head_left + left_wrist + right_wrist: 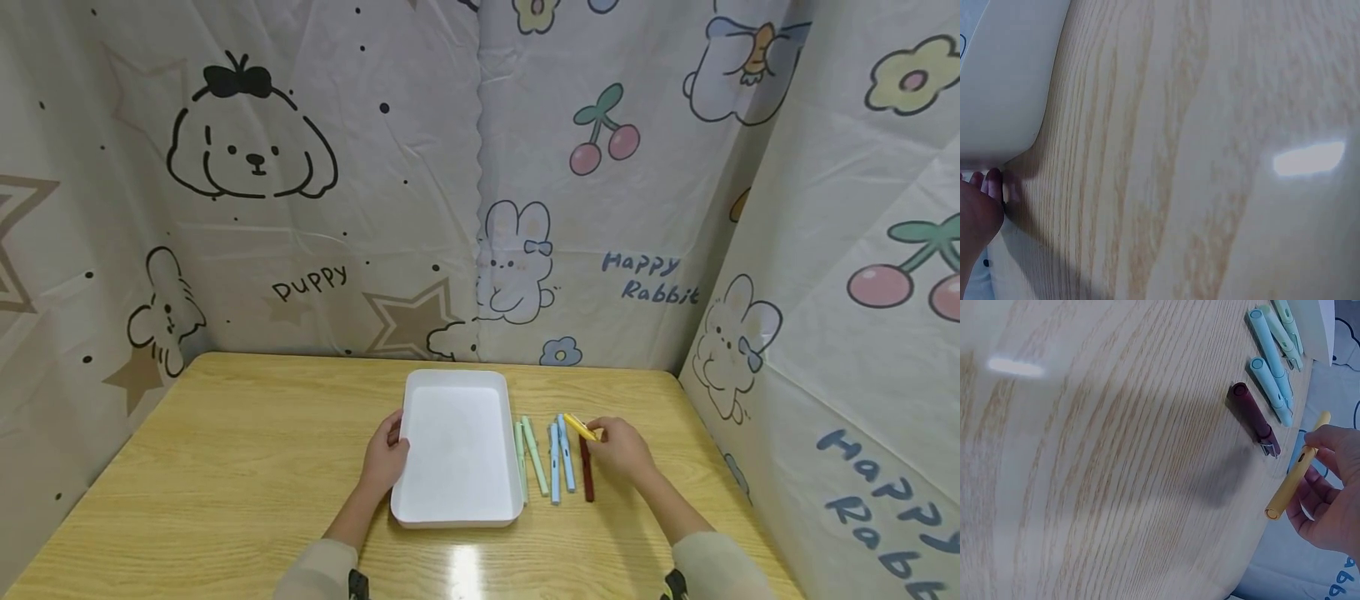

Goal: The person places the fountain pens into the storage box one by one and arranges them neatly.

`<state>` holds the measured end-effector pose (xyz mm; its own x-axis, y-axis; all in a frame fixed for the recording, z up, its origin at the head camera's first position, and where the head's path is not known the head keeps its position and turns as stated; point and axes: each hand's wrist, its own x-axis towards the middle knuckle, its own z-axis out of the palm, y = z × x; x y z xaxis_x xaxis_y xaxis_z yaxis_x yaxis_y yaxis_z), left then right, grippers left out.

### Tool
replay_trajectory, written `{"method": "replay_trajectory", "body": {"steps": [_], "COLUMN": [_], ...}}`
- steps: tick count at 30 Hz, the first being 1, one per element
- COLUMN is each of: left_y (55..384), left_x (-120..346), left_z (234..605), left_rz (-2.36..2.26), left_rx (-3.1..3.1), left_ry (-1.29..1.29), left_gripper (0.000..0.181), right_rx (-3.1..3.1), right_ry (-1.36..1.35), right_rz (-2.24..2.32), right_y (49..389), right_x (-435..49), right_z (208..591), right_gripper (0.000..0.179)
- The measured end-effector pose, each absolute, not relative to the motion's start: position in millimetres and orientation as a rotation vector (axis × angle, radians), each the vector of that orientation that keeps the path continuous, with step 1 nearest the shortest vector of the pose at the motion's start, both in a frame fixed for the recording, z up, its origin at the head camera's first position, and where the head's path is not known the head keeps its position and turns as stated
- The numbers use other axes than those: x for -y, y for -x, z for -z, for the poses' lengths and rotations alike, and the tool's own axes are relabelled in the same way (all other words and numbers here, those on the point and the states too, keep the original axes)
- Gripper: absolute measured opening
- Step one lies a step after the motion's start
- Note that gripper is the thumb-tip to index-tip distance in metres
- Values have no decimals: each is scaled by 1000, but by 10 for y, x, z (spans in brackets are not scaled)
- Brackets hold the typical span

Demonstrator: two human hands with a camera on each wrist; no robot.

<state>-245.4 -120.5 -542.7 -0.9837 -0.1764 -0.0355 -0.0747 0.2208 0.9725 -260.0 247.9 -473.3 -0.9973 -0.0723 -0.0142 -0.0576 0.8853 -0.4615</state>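
A white rectangular tray (456,450) lies on the table with nothing in it. My left hand (384,457) holds its left side, thumb at the rim; in the left wrist view the fingers (992,184) reach the tray's lower edge. A yellow pen (1289,483) is pinched between thumb and fingers of my right hand (621,450), raised over the table. Just below it lies a dark red pen (587,479). Two light blue pens (555,471) and two pale green pens (535,457) lie side by side between that one and the tray.
The wooden table (262,450) extends to both sides of the tray. Patterned cloth (405,183) hangs along the back, left and right. The leftmost green pen lies close along the tray's right wall.
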Motion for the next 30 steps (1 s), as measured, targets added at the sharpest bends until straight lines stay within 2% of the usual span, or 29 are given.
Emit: {"method": "replay_trajectory", "body": {"steps": [30], "left_y": [2460], "left_x": [1195], "left_z": [5454], "left_rz": [1850], "left_rx": [2405], "left_ry": [-231], "left_gripper": [53], "right_rx": [-3018], "right_ry": [371], "right_rz": [722], "right_y": [2565], "right_x": [-2281], "right_z": [4581], "right_gripper": [28]}}
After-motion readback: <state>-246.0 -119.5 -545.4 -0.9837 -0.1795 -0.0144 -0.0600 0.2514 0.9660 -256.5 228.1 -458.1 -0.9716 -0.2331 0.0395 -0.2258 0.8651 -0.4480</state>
